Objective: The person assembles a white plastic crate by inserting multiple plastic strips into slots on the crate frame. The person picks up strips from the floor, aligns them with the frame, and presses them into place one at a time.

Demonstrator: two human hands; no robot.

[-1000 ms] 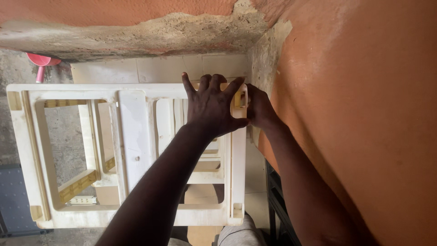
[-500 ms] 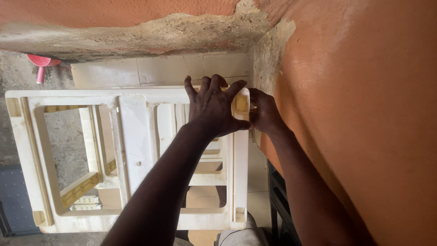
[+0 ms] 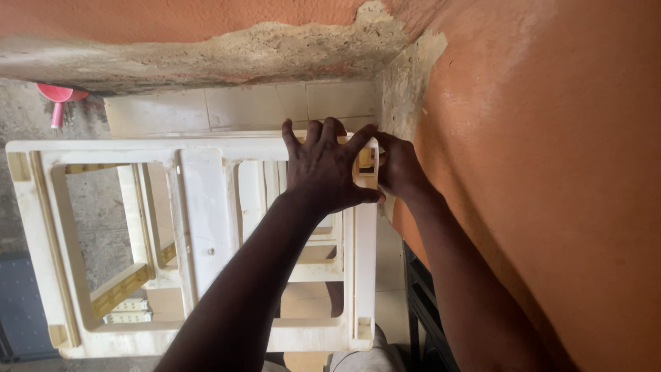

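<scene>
A white plastic frame (image 3: 200, 227) with open panels and yellowed inner edges stands in front of me, its right upper corner against the orange wall (image 3: 551, 172). My left hand (image 3: 325, 171) lies spread over that corner, fingers reaching across the top rail. My right hand (image 3: 398, 167) is wedged between the frame's corner and the wall, fingers curled around the edge. What the right fingers touch behind the frame is hidden.
A crumbling grey plaster band (image 3: 206, 55) runs along the wall's foot above pale floor tiles (image 3: 241, 107). A pink plastic scoop (image 3: 58, 100) lies at the far left. A dark metal rack (image 3: 423, 310) stands beside the wall at the lower right.
Both hands stay on the frame's right upper corner. The frame and hands have shifted slightly right and down in view, the left fingers closing a little over the rail.
</scene>
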